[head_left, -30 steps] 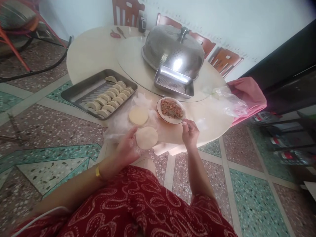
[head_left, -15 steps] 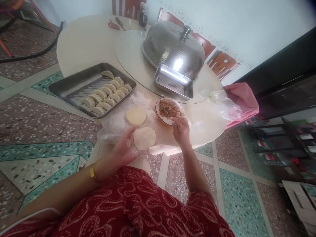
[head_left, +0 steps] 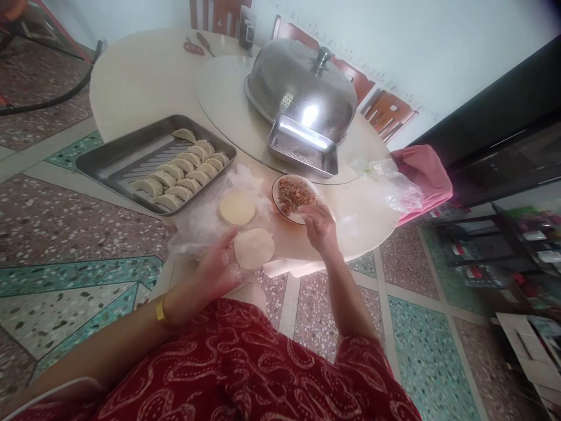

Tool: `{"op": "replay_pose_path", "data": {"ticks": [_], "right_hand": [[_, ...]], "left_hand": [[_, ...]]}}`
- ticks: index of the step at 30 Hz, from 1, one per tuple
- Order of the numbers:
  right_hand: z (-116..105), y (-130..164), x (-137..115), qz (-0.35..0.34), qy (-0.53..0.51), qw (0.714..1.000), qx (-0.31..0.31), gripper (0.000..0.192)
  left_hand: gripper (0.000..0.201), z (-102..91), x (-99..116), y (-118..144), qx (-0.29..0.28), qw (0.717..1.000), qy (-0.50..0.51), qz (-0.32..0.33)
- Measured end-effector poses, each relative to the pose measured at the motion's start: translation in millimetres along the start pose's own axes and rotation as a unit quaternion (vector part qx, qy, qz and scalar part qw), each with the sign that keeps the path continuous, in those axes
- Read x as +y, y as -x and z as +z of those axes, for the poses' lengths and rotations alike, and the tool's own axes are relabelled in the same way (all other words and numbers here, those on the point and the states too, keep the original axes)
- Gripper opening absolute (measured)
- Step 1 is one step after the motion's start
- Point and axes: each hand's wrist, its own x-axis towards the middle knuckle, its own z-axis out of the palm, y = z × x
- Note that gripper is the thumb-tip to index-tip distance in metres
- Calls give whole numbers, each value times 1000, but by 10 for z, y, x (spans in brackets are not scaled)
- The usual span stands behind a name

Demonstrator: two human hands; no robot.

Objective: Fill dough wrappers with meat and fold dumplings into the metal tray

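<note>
My left hand (head_left: pixel 218 264) holds a round dumpling wrapper (head_left: pixel 254 249), with the thumb along its left edge and the fingers beneath it. Just beyond lies a stack of round wrappers (head_left: pixel 237 208) on a crumpled plastic bag (head_left: pixel 197 225). My right hand (head_left: pixel 321 225) is closed at the near right rim of a white bowl (head_left: pixel 302 218) of minced filling (head_left: pixel 294 195). A spoon, mostly hidden by the fingers now, is in that grip. Left of the bowl, a metal tray (head_left: pixel 127 143) carries rows of folded dumplings (head_left: pixel 173 171).
A smaller metal tray (head_left: pixel 302 149) leans near a large perforated metal dome (head_left: pixel 302 82) on the turntable. Scissors (head_left: pixel 193 48), a knife (head_left: pixel 205 43) and a dark jar (head_left: pixel 247 34) sit at the back. A plastic bag (head_left: pixel 401 187) and pink cloth (head_left: pixel 423 178) hang at the right edge.
My right hand has shifted and turned slightly over the bowl, and the spoon is now harder to see. The left hand still holds the wrapper. The whole view has shifted a little.
</note>
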Motion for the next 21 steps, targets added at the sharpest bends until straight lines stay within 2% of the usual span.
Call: {"op": "replay_pose_path", "data": {"ticks": [3,6,11,17,21], "right_hand": [[3,-29,-3,5,-11,1000,-12,28],[-124,6,-20,21,-13,1000,-12,27],[-290,116,-23,90,-6,995,32,27],[-246,249,23,153,28,986,64,34],[-209,288,21,171,26,983,63,38]], "left_hand": [[49,-30,10,-9,-10,1000,-2,2],[50,-66,14,-26,-19,1000,-8,-2],[51,-80,-8,-63,-55,998,-10,-11],[52,-38,-11,-49,-46,999,-6,-13],[54,-41,-2,-47,-31,999,-5,-21]]}}
